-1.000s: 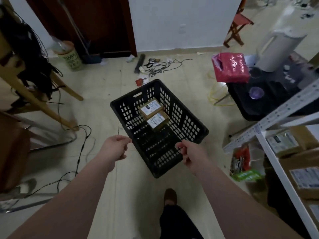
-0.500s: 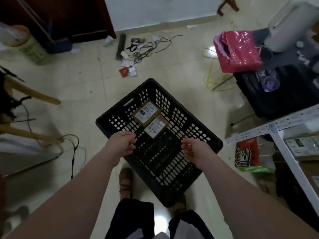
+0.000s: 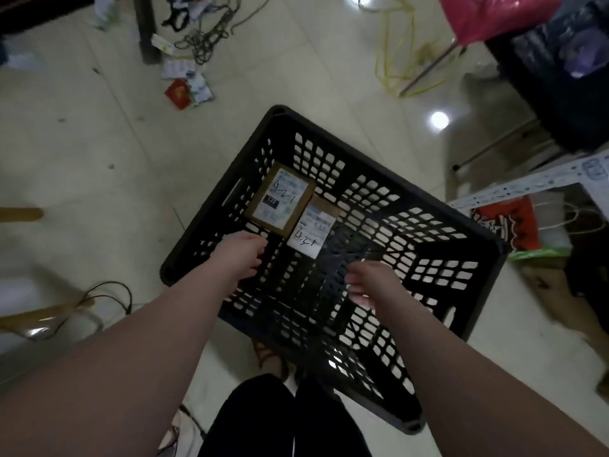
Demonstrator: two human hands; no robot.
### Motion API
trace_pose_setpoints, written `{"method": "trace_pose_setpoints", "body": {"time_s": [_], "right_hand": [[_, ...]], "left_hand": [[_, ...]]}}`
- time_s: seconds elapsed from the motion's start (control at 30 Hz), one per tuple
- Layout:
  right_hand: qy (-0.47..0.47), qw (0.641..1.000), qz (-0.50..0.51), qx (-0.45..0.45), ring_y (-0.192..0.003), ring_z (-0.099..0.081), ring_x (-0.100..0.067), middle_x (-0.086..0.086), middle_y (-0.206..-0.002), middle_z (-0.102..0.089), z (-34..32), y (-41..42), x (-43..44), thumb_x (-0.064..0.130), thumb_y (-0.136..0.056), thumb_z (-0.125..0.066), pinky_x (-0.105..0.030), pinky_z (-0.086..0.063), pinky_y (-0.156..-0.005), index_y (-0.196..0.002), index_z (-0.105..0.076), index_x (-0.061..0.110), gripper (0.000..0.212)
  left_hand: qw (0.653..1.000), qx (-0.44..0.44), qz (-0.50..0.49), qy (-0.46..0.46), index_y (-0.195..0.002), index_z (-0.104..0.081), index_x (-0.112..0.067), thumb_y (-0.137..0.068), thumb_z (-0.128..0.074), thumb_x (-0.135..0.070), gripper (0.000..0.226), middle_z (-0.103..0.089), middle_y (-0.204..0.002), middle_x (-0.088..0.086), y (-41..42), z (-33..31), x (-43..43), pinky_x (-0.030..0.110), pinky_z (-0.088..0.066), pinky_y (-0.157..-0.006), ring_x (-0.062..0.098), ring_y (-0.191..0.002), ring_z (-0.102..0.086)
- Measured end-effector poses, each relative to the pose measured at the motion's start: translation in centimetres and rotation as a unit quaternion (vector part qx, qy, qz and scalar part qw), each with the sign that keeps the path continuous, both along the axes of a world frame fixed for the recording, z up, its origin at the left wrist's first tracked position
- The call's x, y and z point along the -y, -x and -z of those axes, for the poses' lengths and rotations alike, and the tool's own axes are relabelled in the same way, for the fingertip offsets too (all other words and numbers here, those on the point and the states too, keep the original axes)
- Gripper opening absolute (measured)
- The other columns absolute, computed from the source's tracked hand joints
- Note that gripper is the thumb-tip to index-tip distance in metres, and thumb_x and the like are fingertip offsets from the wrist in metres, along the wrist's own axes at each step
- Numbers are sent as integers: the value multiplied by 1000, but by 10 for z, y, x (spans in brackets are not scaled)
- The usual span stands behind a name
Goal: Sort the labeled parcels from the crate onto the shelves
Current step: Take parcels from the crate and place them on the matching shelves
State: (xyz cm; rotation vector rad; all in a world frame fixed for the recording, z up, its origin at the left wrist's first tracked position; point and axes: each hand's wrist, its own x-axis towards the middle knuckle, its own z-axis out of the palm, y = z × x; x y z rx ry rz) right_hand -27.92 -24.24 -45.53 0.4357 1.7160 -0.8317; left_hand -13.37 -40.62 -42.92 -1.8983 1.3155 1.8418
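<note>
A black lattice crate (image 3: pixel 389 173) stands on the tiled floor in front of me. Two brown parcels with white labels lie side by side on its bottom at the far left. One parcel is marked 4-2-1 (image 3: pixel 280 199), the other 4-3-1 (image 3: pixel 314 229). My left hand (image 3: pixel 240 255) hangs inside the crate with loosely curled fingers, just short of the near corner of the 4-2-1 parcel and holding nothing. My right hand (image 3: pixel 369 285) hovers over the crate's middle, fingers bent and empty, a little to the right of the 4-3-1 parcel.
The white perforated shelf frame (image 3: pixel 527 186) juts in at the right, with a red bag (image 3: pixel 514 225) under it. A pink bag (image 3: pixel 494 14) and dark furniture (image 3: pixel 560 94) sit at the top right. Yellow cord (image 3: pixel 395 61), cables (image 3: pixel 201 41) and papers litter the far floor.
I have stepped up to the crate and my view has tipped down over it. Both hands moved from its near rim to inside it, the left nearing the parcels.
</note>
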Motion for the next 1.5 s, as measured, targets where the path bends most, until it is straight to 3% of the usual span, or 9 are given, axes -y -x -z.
{"method": "trace_pose_setpoints", "body": {"time_s": [0.1, 0.2, 0.3, 0.43, 0.6, 0.87, 1.0, 1.17, 1.5], "right_hand": [[-4, 1000, -19, -25, -49, -40, -10, -2, -67, -48, 40, -2, 6, 11, -96, -51, -18, -38, -46, -90, -59, 15, 11], [10, 999, -23, -39, -48, -43, -10, -2, -68, -49, 80, -2, 18, 13, -94, -54, -19, -36, -40, -104, -61, 13, 13], [17, 998, -38, -41, -77, -57, -18, -5, -92, -60, 113, -3, 29, 23, -93, -57, -28, -48, -58, -115, -61, 21, 22], [32, 999, -25, -8, -108, -57, -23, -4, -119, -58, 135, -4, 41, 29, -97, -55, -37, -53, -83, -123, -57, 20, 27], [32, 999, 34, -10, -104, -64, -22, -5, -118, -67, 142, -2, 35, 29, -96, -53, -30, -50, -70, -116, -62, 15, 26], [79, 983, 148, 71, -100, -66, -23, -4, -110, -71, 121, -4, 9, 43, -96, -53, -41, -52, -84, -126, -57, 22, 37], [119, 972, 176, 103, -85, -68, -17, 3, -80, -76, 112, -3, 4, 37, -97, -52, -32, -51, -68, -106, -65, 21, 23], [123, 972, 184, 75, -93, -71, -19, -2, -104, -76, 112, -5, 10, 35, -92, -60, -33, -54, -76, -123, -61, 18, 35], [132, 962, 236, 40, -92, -71, -20, -6, -111, -73, 121, 5, 4, 33, -89, -66, -31, -56, -68, -130, -54, 14, 47]], "left_hand": [[999, 5, 23, -31, -106, -61, -12, -97, -51, -17, 15, -56, -91, 1, 13, 39, -1, 30, -49, -79, 14, -83, -54], [998, 6, 45, -37, -132, -53, -15, -98, -52, -25, 36, -54, -109, -2, 26, 80, -6, 34, -46, -92, 18, -104, -50], [996, 7, 88, -28, -142, -44, -15, -97, -51, -28, 47, -51, -128, 3, 37, 113, -11, 35, -46, -94, 18, -109, -48], [995, 8, 101, -25, -133, -51, -15, -98, -50, -27, 37, -54, -116, 4, 48, 140, -17, 35, -47, -88, 20, -102, -49], [993, 23, 108, 35, -125, -52, -12, -94, -55, -29, 36, -55, -111, 3, 50, 149, -20, 40, -48, -95, 19, -99, -51], [996, -54, 40, -51, -122, -58, -15, -96, -53, -24, 28, -65, -104, 0, 55, 120, -34, 37, -46, -94, 14, -98, -58], [996, -47, 72, -7, -121, -61, -16, -95, -53, -26, 28, -65, -115, 1, 50, 121, -30, 38, -44, -99, 17, -108, -57], [928, 98, 202, 296, -137, -45, -14, -86, -64, -31, 57, -38, -138, 13, 46, 132, -4, 38, -38, -104, 30, -126, -40], [904, 212, 260, 264, -141, -33, -6, -72, -80, -35, 88, -32, -141, 19, 58, 159, 35, 43, -37, -104, 35, -133, -31]]}}
